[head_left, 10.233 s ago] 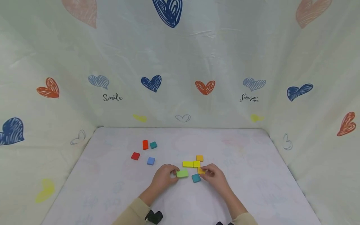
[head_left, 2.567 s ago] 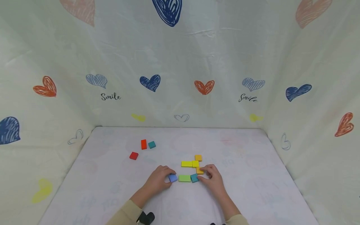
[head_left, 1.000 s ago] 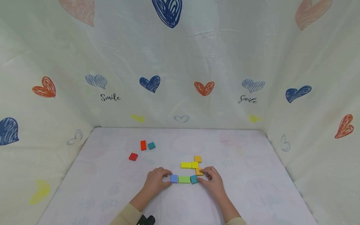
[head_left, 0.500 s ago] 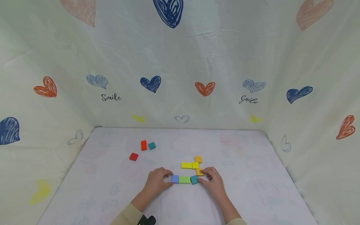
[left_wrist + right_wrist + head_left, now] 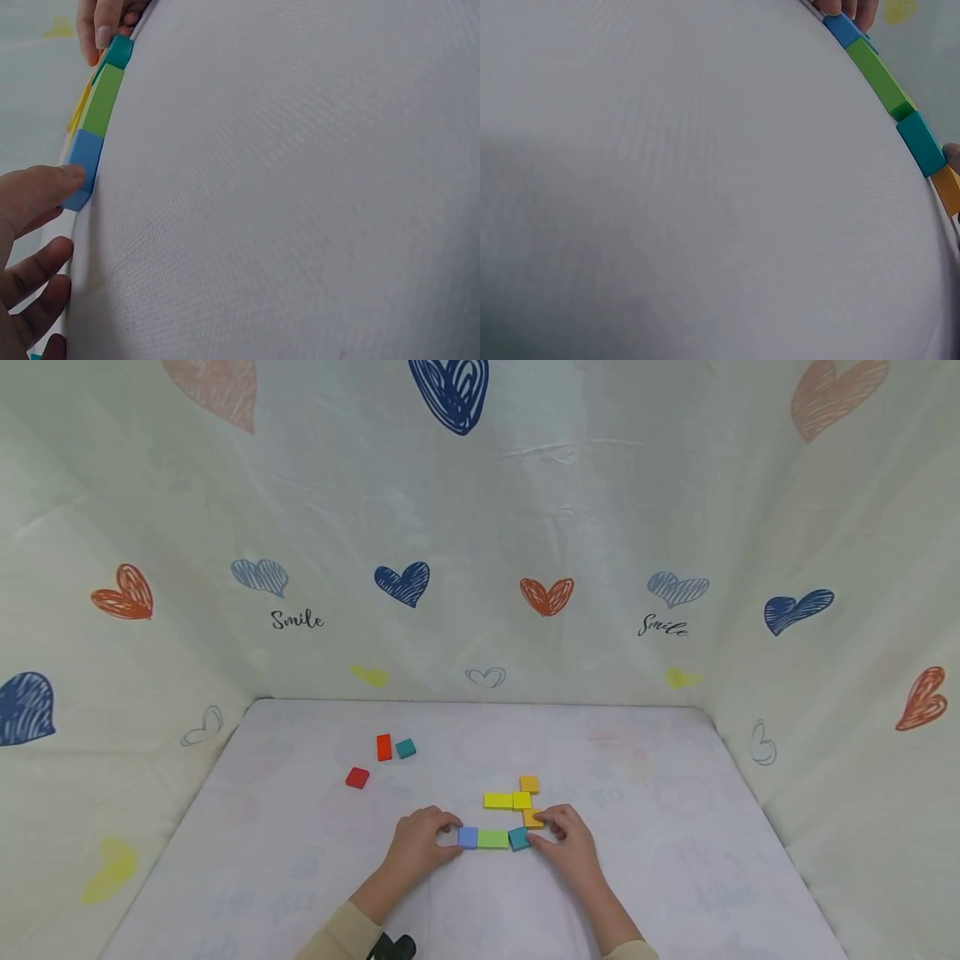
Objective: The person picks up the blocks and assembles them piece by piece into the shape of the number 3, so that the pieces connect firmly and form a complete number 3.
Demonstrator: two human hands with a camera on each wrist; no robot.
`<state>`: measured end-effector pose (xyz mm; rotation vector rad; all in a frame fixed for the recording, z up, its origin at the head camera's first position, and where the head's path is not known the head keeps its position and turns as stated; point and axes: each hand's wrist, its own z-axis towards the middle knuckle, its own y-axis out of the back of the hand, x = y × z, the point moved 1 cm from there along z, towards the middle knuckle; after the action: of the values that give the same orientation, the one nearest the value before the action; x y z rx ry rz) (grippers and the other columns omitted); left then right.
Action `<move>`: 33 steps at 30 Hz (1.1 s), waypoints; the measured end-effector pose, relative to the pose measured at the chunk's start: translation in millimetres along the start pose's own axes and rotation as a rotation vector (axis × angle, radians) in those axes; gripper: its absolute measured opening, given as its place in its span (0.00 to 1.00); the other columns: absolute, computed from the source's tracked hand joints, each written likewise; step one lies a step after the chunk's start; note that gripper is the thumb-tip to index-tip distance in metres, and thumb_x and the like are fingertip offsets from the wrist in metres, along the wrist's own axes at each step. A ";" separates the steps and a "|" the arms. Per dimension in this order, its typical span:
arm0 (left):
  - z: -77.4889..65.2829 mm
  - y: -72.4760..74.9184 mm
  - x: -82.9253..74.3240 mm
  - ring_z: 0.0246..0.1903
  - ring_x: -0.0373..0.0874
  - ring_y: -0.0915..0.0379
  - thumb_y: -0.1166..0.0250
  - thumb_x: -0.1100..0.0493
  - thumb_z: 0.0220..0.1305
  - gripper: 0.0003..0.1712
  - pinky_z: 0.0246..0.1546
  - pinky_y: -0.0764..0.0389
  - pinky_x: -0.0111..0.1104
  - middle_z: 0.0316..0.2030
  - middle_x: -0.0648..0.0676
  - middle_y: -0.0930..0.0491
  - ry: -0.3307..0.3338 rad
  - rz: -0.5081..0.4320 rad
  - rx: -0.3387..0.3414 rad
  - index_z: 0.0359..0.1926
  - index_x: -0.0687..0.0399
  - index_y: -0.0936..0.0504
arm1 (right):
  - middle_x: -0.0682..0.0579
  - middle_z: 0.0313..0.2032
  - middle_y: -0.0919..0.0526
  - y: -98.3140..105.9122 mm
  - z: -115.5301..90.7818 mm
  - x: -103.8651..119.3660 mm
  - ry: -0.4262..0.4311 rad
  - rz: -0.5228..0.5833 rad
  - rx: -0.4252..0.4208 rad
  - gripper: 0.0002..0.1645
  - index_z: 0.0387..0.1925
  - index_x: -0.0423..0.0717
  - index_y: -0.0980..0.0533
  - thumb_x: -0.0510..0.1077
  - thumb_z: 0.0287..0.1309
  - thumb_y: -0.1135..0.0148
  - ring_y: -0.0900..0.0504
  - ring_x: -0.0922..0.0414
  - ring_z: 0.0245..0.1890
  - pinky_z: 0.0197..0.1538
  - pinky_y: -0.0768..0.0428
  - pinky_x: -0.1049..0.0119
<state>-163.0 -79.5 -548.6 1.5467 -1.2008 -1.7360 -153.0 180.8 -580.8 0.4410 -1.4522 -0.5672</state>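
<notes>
- while the left hand [image 5: 420,838] pinches the blue block [image 5: 468,838] between thumb and index finger, its gap no wider than that block, the piece lies flat on the tabletop [image 5: 660,860] against the left end of the green block [image 5: 492,840]
- the right hand [image 5: 570,839] has bent fingers, thumb at the right edge of the teal block [image 5: 519,838], index finger on the lower orange block [image 5: 531,818]; whether it grips either or only steadies them, i cannot tell
- the teal block sits askew at the green one's right end, a corner at or very near it, so a harder shove from the left could travel through the row and twist it further
- if the right thumb pushed in unevenly, the teal block could swing into the lower orange block and knock it off line
- that piece lies just below the square yellow block [image 5: 522,800], so the bump might spread to it, the long yellow block [image 5: 498,801] and the upper orange block [image 5: 529,785]
- lifting the left fingers while they cling to the blue block could drag it away from the green one and leave a gap
- the upright red block [image 5: 384,747], tilted red block [image 5: 357,778] and small teal block [image 5: 406,748] lie well apart, at little risk, i judge
</notes>
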 end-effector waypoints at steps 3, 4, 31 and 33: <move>0.2 -0.7 0.8 0.34 0.40 0.32 0.22 0.52 0.47 0.21 0.38 0.29 0.41 0.30 0.42 0.26 -0.001 -0.003 -0.004 0.45 0.47 0.15 | 0.59 0.42 0.25 0.0 0.0 0.5 -0.002 -0.002 -0.001 0.19 0.43 0.51 0.16 0.44 0.46 0.23 0.31 0.60 0.36 0.41 0.26 0.69; 0.3 -0.6 1.0 0.34 0.40 0.33 0.22 0.52 0.47 0.22 0.38 0.30 0.41 0.30 0.42 0.27 0.001 -0.007 -0.003 0.46 0.47 0.16 | 0.59 0.42 0.25 -0.2 0.0 0.8 -0.002 -0.005 -0.002 0.19 0.43 0.51 0.16 0.44 0.46 0.23 0.31 0.60 0.36 0.41 0.26 0.68; 14.2 52.4 46.1 0.40 0.46 0.26 0.24 0.55 0.52 0.26 0.40 0.20 0.38 0.41 0.51 0.21 0.106 -0.108 -0.149 0.53 0.51 0.19 | 0.45 0.43 0.22 -27.1 58.2 74.9 0.181 0.216 0.170 0.19 0.45 0.42 0.17 0.43 0.51 0.26 0.28 0.57 0.36 0.38 0.27 0.68; 15.2 58.1 50.5 0.41 0.47 0.26 0.24 0.56 0.52 0.26 0.41 0.20 0.39 0.42 0.52 0.21 0.117 -0.115 -0.159 0.53 0.52 0.19 | 0.45 0.44 0.22 -33.1 64.1 81.5 0.186 0.212 0.203 0.19 0.46 0.42 0.18 0.43 0.52 0.26 0.27 0.56 0.37 0.39 0.27 0.67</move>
<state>-198.5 -145.1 -524.4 1.6233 -0.9102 -1.7408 -217.6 108.8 -530.8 0.4784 -1.3615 -0.2039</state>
